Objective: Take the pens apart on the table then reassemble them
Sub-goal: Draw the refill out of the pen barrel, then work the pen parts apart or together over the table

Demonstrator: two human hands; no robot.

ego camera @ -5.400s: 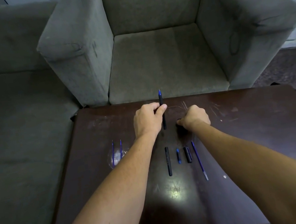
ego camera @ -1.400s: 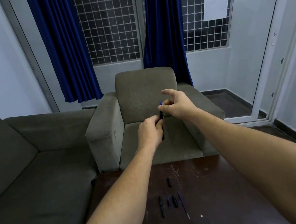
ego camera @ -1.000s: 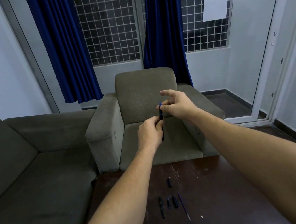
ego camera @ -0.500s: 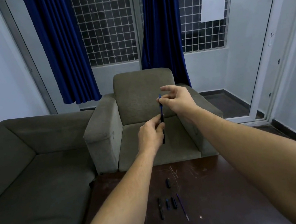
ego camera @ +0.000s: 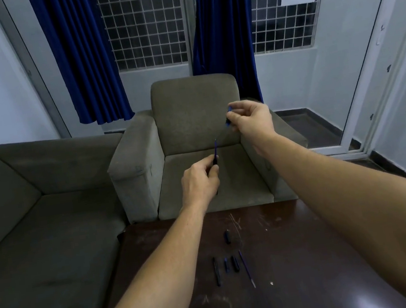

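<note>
Blue curtains (ego camera: 82,56) hang behind a grey armchair (ego camera: 201,138), and a dark counter (ego camera: 304,257) sits in front of the armchair.

Both hands are up in the air in front of the armchair, well above the counter. One hand, the left hand (ego camera: 199,182), is closed around the black pen body (ego camera: 215,161). The other, the right hand (ego camera: 251,117), is higher and pinches the blue end piece (ego camera: 228,117) between its fingers (ego camera: 231,115). A thin blue refill (ego camera: 217,142) runs between the two hands. It looks partly pulled out of the pen body.

On the counter, in front of the armchair, lie other pen parts: a small black cap (ego camera: 227,237), then a row with a black tube (ego camera: 216,271), a short blue piece (ego camera: 226,265), a short black piece (ego camera: 235,263) and a loose blue refill (ego camera: 247,268).

What could go wrong? The refill is thin, so a crooked pull could bend it. If the pinch slips, the end piece could drop, bounce off the counter and roll away. A tiny part inside could fall out too, and be hard to find on the dark counter. The hands are high, so anything dropped falls a long way. Parts put down carelessly could knock into the row, and the pens could get mixed up.
</note>
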